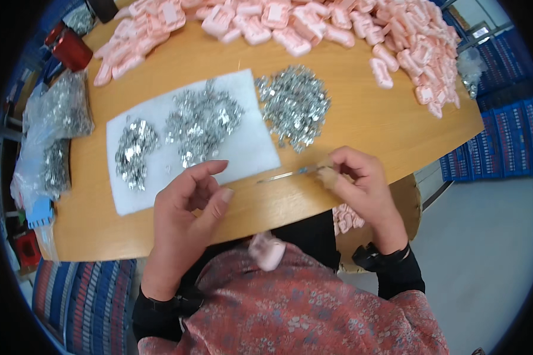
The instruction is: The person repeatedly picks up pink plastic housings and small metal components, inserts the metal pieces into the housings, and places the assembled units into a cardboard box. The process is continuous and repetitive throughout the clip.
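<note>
My left hand (pixel 186 222) is raised over the table's near edge, beside the white foam sheet (pixel 251 160). Its thumb and fingers are apart and nothing is between them. In my right hand (pixel 361 180), thumb and fingers pinch the end of a thin, pointed metal tool (pixel 284 175) with a bluish spot; its exact kind is unclear. Tan covers wrap some of these fingertips. Below the table edge, in front of my lap, a pale pink plastic piece (pixel 267 251) appears blurred. Small shiny metal pieces (pixel 204 121) lie in two heaps on the sheet.
Another metal heap (pixel 296 106) lies right of the sheet. Many pink plastic parts (pixel 278 18) cover the table's far side. Clear bags of metal pieces (pixel 59 112) and a red canister (pixel 71 50) stand left. An open carton (pixel 405 213) sits below the right edge.
</note>
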`<action>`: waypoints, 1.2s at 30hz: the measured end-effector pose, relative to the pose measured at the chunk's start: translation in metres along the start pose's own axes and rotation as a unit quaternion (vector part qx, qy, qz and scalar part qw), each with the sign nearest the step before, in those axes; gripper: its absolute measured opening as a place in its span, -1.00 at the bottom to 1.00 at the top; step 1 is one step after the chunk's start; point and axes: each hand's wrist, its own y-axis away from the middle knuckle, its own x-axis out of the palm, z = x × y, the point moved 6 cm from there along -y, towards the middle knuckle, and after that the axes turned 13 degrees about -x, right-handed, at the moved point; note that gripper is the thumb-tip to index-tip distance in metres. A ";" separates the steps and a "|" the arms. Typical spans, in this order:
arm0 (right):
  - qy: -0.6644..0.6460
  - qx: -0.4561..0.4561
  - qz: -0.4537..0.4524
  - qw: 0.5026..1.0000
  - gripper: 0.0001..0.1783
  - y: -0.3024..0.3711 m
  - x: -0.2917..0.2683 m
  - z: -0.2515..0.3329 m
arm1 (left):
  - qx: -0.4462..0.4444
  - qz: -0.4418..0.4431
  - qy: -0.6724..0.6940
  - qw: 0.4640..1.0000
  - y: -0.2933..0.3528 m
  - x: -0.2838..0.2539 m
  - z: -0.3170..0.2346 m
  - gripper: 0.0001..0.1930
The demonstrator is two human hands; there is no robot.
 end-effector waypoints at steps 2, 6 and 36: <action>-0.134 0.062 0.031 0.989 -0.88 0.017 0.007 -0.003 | 0.047 0.011 -0.112 0.992 0.016 0.000 -0.010 -0.78; -0.237 0.133 0.107 0.956 -0.85 0.029 0.012 -0.012 | -0.071 0.068 -0.013 0.995 0.026 -0.009 0.006 -0.82; 0.254 -0.127 -0.026 0.958 -0.84 -0.014 -0.004 -0.009 | 0.072 0.130 -0.509 0.848 0.027 0.062 0.107 -0.69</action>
